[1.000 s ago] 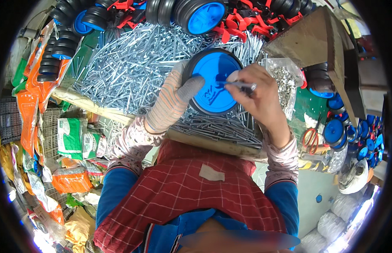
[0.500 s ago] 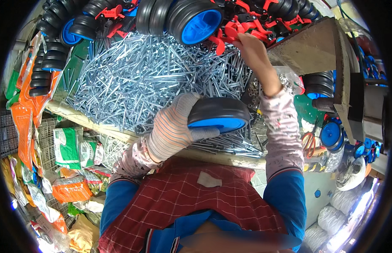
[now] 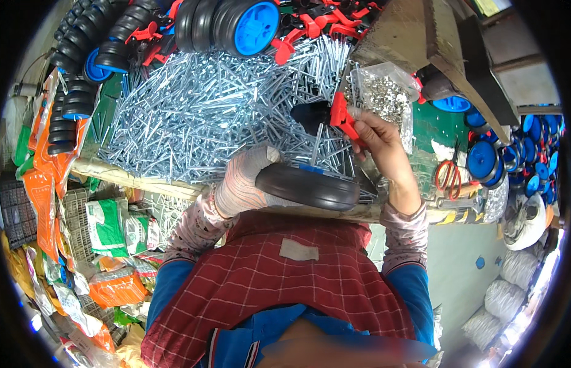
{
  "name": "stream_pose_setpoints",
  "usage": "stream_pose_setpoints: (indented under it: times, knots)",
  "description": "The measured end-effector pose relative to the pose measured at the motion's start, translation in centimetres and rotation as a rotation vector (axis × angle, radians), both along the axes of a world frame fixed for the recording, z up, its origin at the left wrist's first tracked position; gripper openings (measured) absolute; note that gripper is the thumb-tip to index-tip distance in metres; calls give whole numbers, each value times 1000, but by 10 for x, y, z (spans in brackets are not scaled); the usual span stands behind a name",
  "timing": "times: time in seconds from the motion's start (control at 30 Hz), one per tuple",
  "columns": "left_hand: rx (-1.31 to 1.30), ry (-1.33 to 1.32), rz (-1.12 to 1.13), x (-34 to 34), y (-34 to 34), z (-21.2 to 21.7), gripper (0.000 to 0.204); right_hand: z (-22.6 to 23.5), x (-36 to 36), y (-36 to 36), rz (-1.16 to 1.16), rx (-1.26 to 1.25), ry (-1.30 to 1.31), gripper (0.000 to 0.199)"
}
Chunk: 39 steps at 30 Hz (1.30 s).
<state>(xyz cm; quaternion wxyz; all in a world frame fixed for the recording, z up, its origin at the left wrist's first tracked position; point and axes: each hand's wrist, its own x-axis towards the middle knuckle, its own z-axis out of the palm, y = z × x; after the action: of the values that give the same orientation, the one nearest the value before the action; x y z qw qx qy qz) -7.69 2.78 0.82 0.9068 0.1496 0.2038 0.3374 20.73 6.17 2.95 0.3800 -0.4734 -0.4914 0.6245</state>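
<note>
My left hand (image 3: 241,184), in a striped knit glove, grips a black wheel (image 3: 310,189) by its left side. The tread faces me, and a bit of blue hub shows on the far side. A metal rod (image 3: 316,146) stands between the hub and the bracket above; whether it sits in the hub I cannot tell. My bare right hand (image 3: 383,142) pinches a red-and-black brake bracket (image 3: 342,116) by its red lever. The bracket's black part points left, over a pile of long metal bolts (image 3: 199,110).
More wheels (image 3: 202,24) and red-and-black brackets (image 3: 328,23) lie along the back. A clear bag of small metal parts (image 3: 386,92) sits right of the bolts, under a wooden panel (image 3: 399,37). Red-handled scissors (image 3: 448,178) lie at the right. Packaging bags (image 3: 116,287) fill the left side.
My right hand has drawn back from the bracket heap toward me, carrying a red-and-black bracket. The wheel has tipped in my left hand, so its blue hub now faces away.
</note>
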Motion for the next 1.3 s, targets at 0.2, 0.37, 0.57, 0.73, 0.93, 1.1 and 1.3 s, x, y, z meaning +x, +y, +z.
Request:
stream_pose_setpoints:
  times: [0.2,0.37,0.57,0.73,0.93,1.1,1.3]
  knots:
    - [492,362,272,16,5,15,53,2,10,-20,44,-57,-61,33]
    - [499,365,43,22,5,-1,34,-8,17,-42,188,126,-158,36]
    - [825,645,-239,25,14,2,36,1,74,-25,141,479,-378,24]
    - [896,550,-237,29,2,-1,24,-26,273,60,-673,1203,-1494,40]
    - [1337,827,-104,39,-13,16,33,-34,275,56,-439,798,-1701,35]
    - [1444,679,-94,46,-20,-3,33,12,169,-21,-618,432,-1055,43]
    - [1154,586,-341,69,-20,-5,40,8,69,-77,-441,273,-633,31]
